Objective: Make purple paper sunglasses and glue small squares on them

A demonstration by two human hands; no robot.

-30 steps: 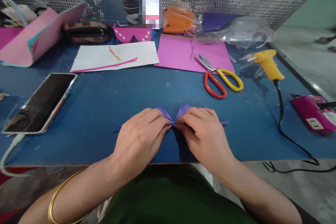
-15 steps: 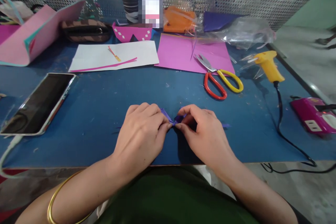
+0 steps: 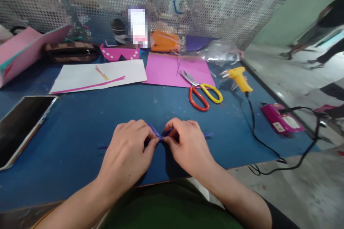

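Observation:
Between my fingertips, low over the blue table (image 3: 77, 114), is a thin purple ribbon (image 3: 153, 128) gathered at its middle. My left hand (image 3: 127, 150) pinches it from the left, thumb against forefinger. From the right, my right hand (image 3: 185, 141) pinches the same ribbon close by, and the fingertips of both hands almost touch. Narrow purple ends stick out past each hand. My fingers and palms cover most of the ribbon, so its full shape is hidden.
Scissors (image 3: 199, 94) with red and yellow handles overlap a pink sheet (image 3: 163, 71). A white sheet (image 3: 80, 75) carries paper strips. A yellow glue gun (image 3: 240, 78) lies right, near a magenta power box (image 3: 282, 118). A phone (image 3: 24, 125) rests left; two people's legs show beyond.
The camera has turned right and tilted up, so the table's things sit further left and lower in view. Both hands keep their pinch on the ribbon with little visible difference.

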